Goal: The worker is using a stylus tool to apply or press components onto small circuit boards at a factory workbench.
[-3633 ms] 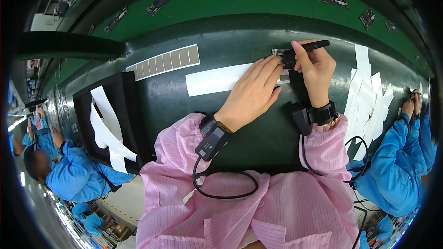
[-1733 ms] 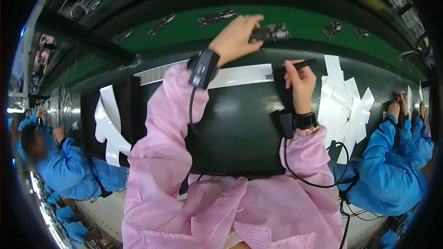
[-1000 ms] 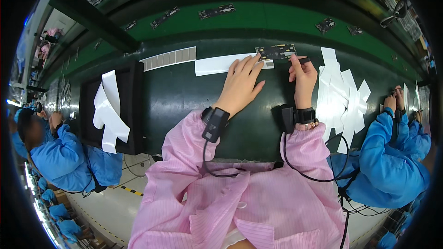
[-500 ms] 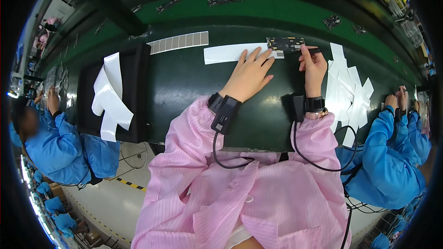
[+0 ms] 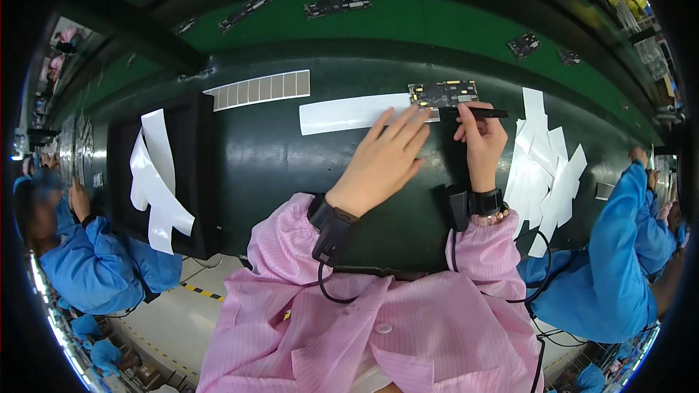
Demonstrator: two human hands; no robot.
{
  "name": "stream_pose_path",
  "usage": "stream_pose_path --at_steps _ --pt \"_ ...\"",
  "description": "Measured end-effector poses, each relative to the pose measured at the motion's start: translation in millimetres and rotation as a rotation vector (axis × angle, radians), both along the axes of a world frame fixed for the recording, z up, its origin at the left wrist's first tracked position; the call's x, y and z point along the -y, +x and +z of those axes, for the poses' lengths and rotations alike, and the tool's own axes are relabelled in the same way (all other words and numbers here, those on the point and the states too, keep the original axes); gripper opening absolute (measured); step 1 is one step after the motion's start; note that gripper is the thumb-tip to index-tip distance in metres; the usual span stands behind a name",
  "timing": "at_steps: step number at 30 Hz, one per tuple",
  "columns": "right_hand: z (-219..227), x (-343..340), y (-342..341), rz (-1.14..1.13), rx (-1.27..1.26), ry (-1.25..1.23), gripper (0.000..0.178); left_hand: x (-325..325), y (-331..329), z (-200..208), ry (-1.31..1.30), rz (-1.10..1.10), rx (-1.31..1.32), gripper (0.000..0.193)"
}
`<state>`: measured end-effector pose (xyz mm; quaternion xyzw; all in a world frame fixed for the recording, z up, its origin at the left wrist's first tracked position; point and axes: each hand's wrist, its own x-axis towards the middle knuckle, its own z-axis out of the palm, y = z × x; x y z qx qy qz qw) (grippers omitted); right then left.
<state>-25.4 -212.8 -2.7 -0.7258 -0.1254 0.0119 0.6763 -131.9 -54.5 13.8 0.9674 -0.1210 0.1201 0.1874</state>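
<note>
Two hands meet just above the frame's centre on the dark table [image 5: 277,167]. Spread flat, the left hand [image 5: 382,156] rests its fingertips on a white paper strip [image 5: 342,113]. Up and right of them, touching the strip's end, lies a small circuit board [image 5: 444,92], long axis left-right. Nearer to it, the right hand [image 5: 480,138] pinches a black pen-like tool [image 5: 477,112] along its lower edge.

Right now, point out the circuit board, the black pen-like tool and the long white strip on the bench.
circuit board [image 5: 443,92], head view, middle of its dark face.
black pen-like tool [image 5: 486,112], head view, on its shaft past the right hand's fingers.
long white strip [image 5: 342,113], head view, bare left half.
</note>
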Motion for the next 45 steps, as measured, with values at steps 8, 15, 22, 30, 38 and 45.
stream_pose_path --at_steps 8,15,22,30,38,45 --pt "0.9 1.0 2.9 -0.041 0.076 -0.06 0.009 9.2 3.6 -7.2 0.021 -0.006 -0.046 0.049" --pt "5.2 0.8 7.1 -0.02 0.112 -0.031 0.01 12.3 3.8 -3.0 0.1 0.014 -0.049 0.048" --pt "6.9 -2.5 3.7 0.003 0.145 -0.052 0.009 11.7 -3.4 -3.1 0.136 0.032 -0.066 0.049" --pt "4.9 -6.5 0.0 0.004 0.078 -0.054 0.011 8.5 -5.7 0.0 0.108 0.036 -0.096 0.052" --pt "1.4 -14.3 5.2 0.053 0.014 -0.059 0.011 7.4 -5.2 5.7 0.102 0.074 -0.149 0.053" --pt "4.9 -17.6 2.4 0.051 0.078 -0.149 0.007 5.0 -2.4 6.0 0.067 0.094 -0.16 0.052"
